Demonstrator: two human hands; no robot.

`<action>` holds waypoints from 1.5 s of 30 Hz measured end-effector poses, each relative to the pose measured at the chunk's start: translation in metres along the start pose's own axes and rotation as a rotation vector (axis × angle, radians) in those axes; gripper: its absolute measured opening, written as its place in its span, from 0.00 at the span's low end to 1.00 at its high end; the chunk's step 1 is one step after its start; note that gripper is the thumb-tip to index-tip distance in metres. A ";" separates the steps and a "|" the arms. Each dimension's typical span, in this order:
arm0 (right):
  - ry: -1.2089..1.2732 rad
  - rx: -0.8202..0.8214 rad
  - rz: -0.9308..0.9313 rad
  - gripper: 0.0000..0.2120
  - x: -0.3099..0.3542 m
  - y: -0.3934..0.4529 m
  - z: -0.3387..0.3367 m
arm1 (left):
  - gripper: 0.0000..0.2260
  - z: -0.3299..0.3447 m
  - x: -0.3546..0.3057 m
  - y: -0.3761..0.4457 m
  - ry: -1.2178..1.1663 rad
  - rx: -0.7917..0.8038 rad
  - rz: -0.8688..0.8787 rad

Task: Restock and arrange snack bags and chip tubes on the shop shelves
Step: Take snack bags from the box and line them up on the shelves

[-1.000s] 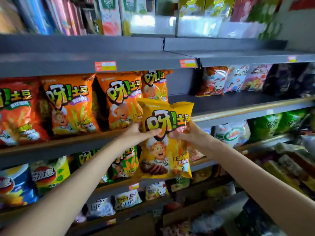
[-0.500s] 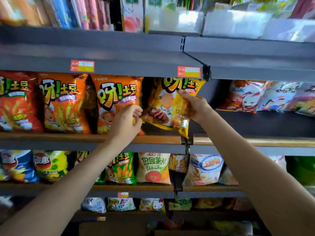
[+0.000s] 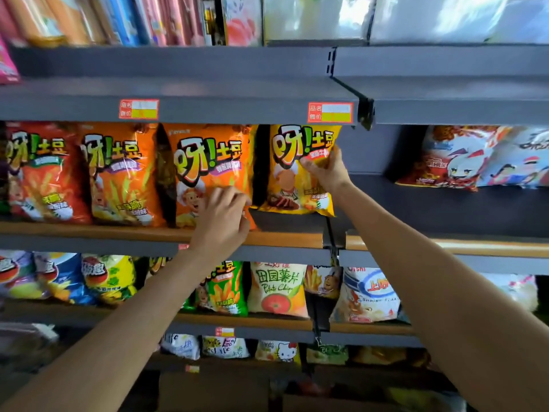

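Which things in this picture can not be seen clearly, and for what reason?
Head view:
- Price tags: prices blanked out, unreadable.
- Top-shelf goods: cut by the upper edge, blurred by glare.
- Lower corner of the orange bag: hidden behind the left hand.
- Yellow bag: the right hand covers part of its print; fingers behind it are hidden.
- Bottom shelf bags: dark, small print unreadable.
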State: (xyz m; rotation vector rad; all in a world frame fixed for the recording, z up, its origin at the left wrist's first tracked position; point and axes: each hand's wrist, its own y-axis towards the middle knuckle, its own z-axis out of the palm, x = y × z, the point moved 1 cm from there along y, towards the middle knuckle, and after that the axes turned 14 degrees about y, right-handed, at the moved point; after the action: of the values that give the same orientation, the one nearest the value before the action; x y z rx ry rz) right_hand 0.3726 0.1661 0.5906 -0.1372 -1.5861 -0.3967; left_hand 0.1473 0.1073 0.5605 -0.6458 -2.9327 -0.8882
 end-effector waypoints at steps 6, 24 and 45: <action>-0.194 -0.255 -0.117 0.31 -0.006 -0.043 0.000 | 0.15 0.005 0.006 -0.026 -0.139 -0.095 0.064; -1.002 0.620 0.412 0.29 -0.291 -0.350 0.235 | 0.10 0.179 0.242 -0.373 -0.323 1.098 -0.240; -1.221 1.271 0.226 0.21 -0.811 -0.422 0.393 | 0.13 0.514 0.224 -0.663 -0.490 1.212 -0.700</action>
State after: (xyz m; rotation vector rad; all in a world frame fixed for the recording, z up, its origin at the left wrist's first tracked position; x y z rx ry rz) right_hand -0.0853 0.0301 -0.2827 0.5183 -2.6588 1.1231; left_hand -0.2609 -0.0327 -0.1931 0.3070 -3.2605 1.2552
